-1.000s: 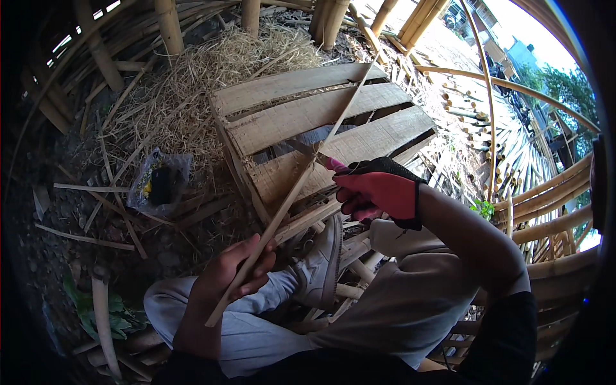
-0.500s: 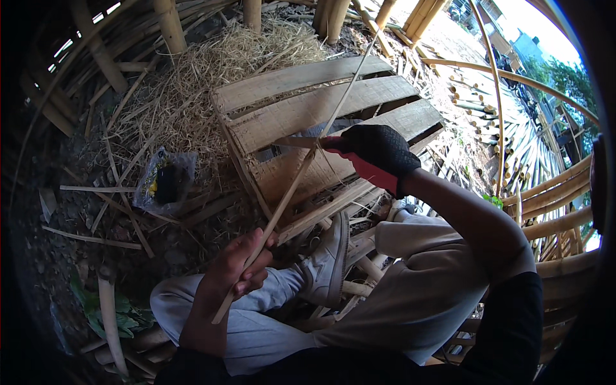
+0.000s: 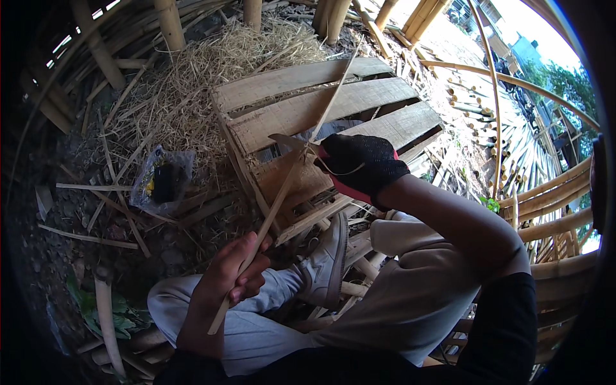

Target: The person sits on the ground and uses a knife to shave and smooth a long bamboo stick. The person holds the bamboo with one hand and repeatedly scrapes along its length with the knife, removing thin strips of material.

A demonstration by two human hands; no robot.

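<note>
My bare left hand (image 3: 236,269) is closed around the lower part of a long, thin bamboo strip (image 3: 276,208). The strip slants up and away over a wooden slatted crate (image 3: 295,115). In a black and red glove, my right hand (image 3: 364,163) grips a knife (image 3: 287,140), whose handle is hidden in the fist. The blade points left and lies across the strip at about its middle. A thin pale shaving (image 3: 346,172) curls over the gloved fingers, and small fibres stick out from the strip beside the blade.
Shavings (image 3: 183,90) are heaped behind and left of the crate. A clear plastic bag (image 3: 163,181) with something black and yellow lies on the ground among loose strips. My shoe (image 3: 326,263) is just in front of the crate. Bamboo poles (image 3: 478,128) lie stacked at right.
My gloved hand has come slightly nearer with the knife, and the blade is turned more steeply. A curled shaving now shows across the glove. The left hand has hardly moved.
</note>
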